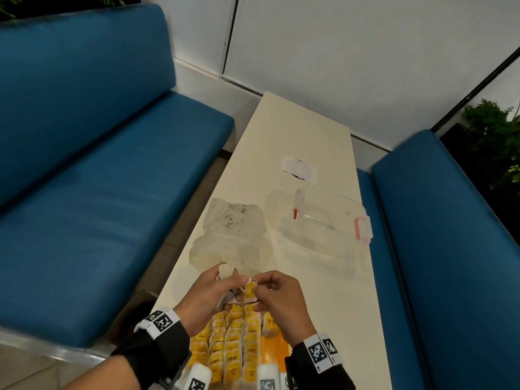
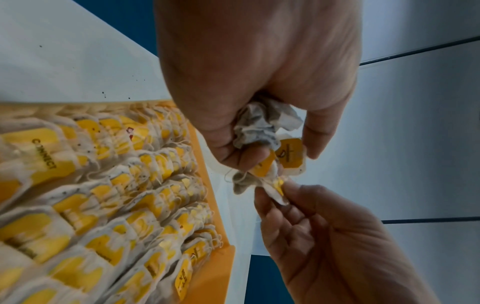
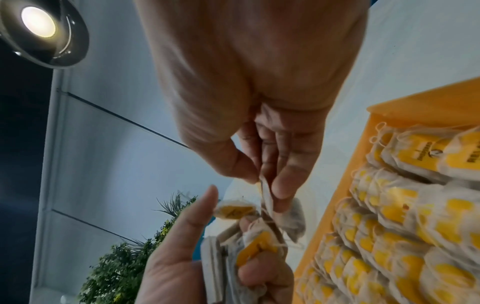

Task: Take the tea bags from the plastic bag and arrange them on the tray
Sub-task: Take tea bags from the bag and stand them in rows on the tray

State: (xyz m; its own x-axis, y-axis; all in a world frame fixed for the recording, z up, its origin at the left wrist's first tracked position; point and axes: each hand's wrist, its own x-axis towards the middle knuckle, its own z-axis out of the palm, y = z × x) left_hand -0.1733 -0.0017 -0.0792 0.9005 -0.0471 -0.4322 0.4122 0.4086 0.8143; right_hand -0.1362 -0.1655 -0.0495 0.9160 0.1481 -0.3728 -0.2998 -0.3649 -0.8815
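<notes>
Both hands hover over the far end of the orange tray (image 1: pixel 271 350), which holds rows of yellow-tagged tea bags (image 1: pixel 233 342). My left hand (image 1: pixel 233 280) grips a crumpled bunch of tea bags (image 2: pixel 262 127) in curled fingers. My right hand (image 1: pixel 257 288) pinches one tea bag (image 3: pixel 267 197) between thumb and forefinger, right beside that bunch. The same rows of tea bags (image 2: pixel 103 195) fill the tray (image 2: pixel 207 273) in the left wrist view. The clear plastic bag (image 1: pixel 230 237) lies crumpled on the table just beyond my hands.
A clear lidded box with pink latches (image 1: pixel 323 223) stands on the narrow cream table (image 1: pixel 304 136), right of the bag. A white paper scrap (image 1: pixel 298 168) lies farther back. Blue benches (image 1: pixel 112 164) flank the table on both sides.
</notes>
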